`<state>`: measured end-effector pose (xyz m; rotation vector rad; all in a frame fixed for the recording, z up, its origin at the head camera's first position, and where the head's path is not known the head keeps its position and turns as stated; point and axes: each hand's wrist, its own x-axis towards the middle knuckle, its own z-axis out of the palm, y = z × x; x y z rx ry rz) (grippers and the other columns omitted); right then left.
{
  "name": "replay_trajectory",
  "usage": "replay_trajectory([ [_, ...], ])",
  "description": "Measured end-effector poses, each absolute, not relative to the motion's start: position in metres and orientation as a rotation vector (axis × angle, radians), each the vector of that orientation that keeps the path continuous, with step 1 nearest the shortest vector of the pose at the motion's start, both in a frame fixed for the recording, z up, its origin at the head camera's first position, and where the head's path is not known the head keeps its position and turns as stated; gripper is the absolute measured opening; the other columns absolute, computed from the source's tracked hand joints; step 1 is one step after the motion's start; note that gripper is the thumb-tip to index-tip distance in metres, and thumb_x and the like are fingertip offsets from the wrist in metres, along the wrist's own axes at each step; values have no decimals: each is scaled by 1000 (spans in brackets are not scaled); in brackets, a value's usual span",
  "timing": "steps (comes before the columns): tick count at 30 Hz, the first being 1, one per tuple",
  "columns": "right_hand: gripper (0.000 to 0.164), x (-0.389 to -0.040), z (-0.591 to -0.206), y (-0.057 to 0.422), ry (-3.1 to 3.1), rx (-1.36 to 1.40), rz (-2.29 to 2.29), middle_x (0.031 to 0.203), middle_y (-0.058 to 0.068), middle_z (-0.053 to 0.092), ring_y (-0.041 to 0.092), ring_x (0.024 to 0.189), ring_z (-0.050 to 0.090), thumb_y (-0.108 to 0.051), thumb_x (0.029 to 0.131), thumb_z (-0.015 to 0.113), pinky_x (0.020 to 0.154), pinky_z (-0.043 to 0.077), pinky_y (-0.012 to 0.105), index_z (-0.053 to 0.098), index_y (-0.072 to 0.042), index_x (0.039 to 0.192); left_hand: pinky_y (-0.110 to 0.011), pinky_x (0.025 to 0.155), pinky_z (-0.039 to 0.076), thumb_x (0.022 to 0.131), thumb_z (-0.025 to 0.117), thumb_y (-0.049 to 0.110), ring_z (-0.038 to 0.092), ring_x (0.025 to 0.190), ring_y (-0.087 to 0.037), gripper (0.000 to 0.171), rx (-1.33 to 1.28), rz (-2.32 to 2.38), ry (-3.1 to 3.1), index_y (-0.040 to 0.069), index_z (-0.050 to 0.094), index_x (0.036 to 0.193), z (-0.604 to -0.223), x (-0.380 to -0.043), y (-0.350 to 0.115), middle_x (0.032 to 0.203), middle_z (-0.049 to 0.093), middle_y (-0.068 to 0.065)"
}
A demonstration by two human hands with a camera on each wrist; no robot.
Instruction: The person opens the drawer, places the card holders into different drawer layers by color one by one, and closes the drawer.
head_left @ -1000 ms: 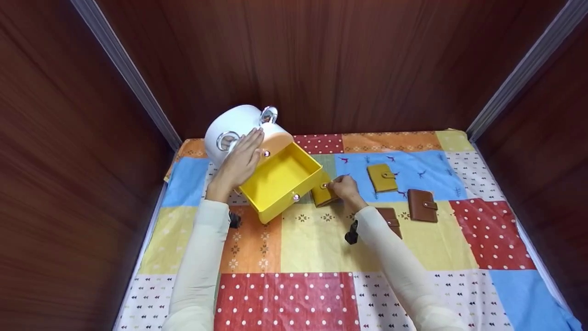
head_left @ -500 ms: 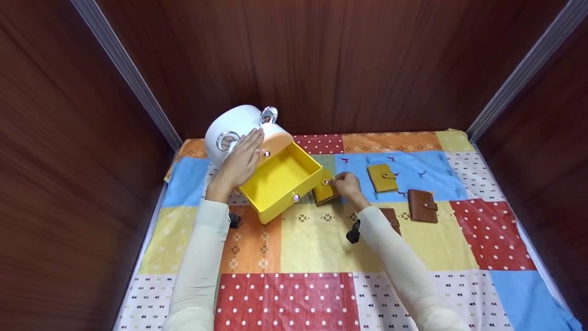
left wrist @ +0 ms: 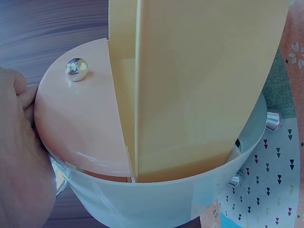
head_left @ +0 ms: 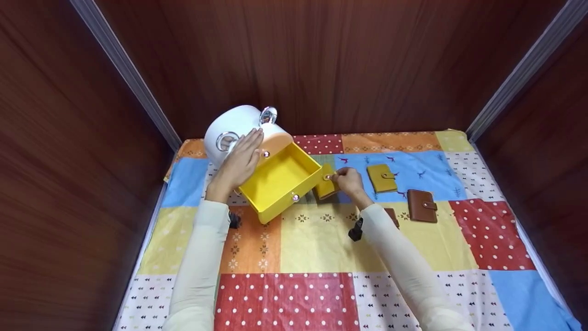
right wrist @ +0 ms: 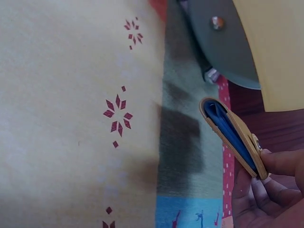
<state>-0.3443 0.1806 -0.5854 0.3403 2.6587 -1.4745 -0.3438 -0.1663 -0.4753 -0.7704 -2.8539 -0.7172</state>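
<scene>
A white rounded box (head_left: pixel 234 119) with shiny ring-like ornaments stands at the back left, its yellow drawer (head_left: pixel 280 177) pulled out. My left hand (head_left: pixel 241 158) rests flat with straight fingers on the box's upper front, beside a peach panel (left wrist: pixel 76 118) with a round silver knob (left wrist: pixel 77 70). To the right of the drawer, my right hand (head_left: pixel 349 179) pinches a mustard-yellow wallet (head_left: pixel 326 184) by its snap side. In the right wrist view, thumb and fingers grip the wallet (right wrist: pixel 232 135) edge, its blue inner sleeves showing and a shadow on the cloth beside it.
Another mustard wallet (head_left: pixel 381 178) and a brown wallet (head_left: pixel 421 205) lie on the patchwork cloth (head_left: pixel 317 243) to the right. A second brown wallet (head_left: pixel 392 215) is partly hidden under my right forearm. Wood-grain panels (head_left: pixel 294 69) rise behind and on both sides.
My right hand has moved slightly away from me with the mustard wallet, staying near the drawer's right side. My left hand and the box have hardly moved.
</scene>
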Motion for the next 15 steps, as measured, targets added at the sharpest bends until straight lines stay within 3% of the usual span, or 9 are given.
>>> replay_trajectory([
  [6, 27, -341, -575, 182, 2660, 307, -1493, 119, 22, 73, 22, 92, 63, -17, 103, 67, 72, 52, 27, 72, 4, 119, -40, 140, 5, 117, 30, 30, 12, 168, -21, 57, -758, -722, -2868, 14, 23, 171, -475, -343, -166, 180, 17, 2],
  [15, 33, -341, -562, 182, 2681, 277, -1519, 129, 26, 72, 32, 111, 67, -16, 104, 64, 93, 59, 39, 70, 6, 128, -40, 140, 4, 117, 28, 32, 11, 168, -20, 57, -751, -719, -2871, 16, 22, 171, -475, -343, -166, 180, 16, 2],
])
